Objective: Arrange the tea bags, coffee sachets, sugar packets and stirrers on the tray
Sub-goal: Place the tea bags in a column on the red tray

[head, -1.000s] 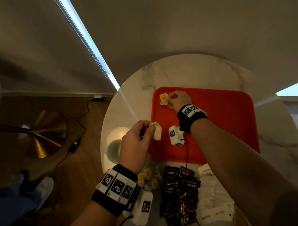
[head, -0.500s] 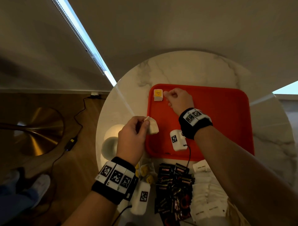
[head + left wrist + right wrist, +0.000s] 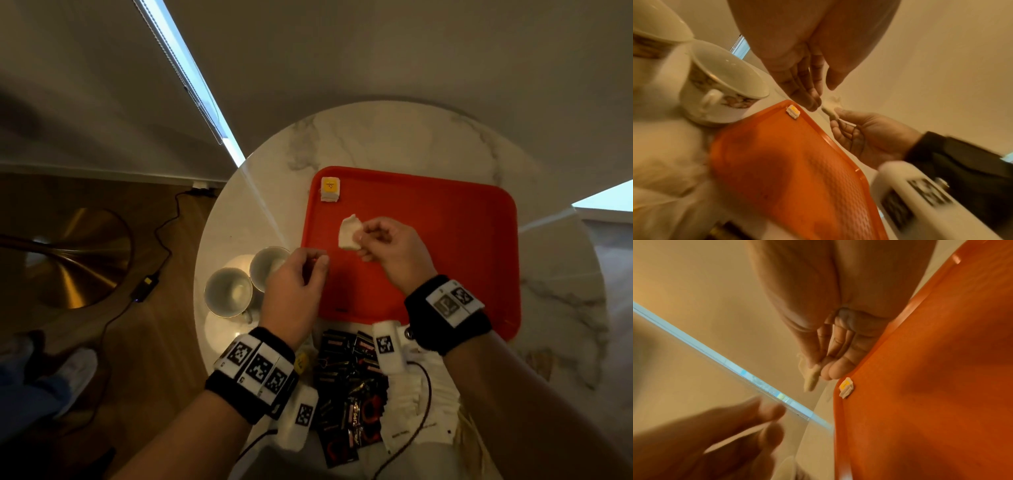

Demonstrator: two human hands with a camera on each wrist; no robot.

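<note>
A red tray (image 3: 445, 240) lies on the round marble table. One tea bag with a yellow tag (image 3: 330, 189) rests in the tray's far left corner, also seen in the wrist views (image 3: 793, 112) (image 3: 846, 387). My right hand (image 3: 359, 240) pinches a white tea bag (image 3: 348, 233) above the tray's left part; thumb and fingers grip it (image 3: 831, 108) (image 3: 812, 379). My left hand (image 3: 317, 263) hovers just left of it over the tray's edge, its fingers loose and empty (image 3: 818, 95).
Two teacups (image 3: 228, 291) (image 3: 269, 267) stand left of the tray. Near the table's front edge lie black coffee sachets (image 3: 346, 377), white sugar packets (image 3: 421, 404), stirrers (image 3: 469, 431) and more tea bags (image 3: 301, 359) under my wrists. A floor lamp base (image 3: 78, 260) stands at left.
The white tea bag has passed from my left hand to my right. My right hand drew back from the tagged tea bag, which stays in the tray's corner.
</note>
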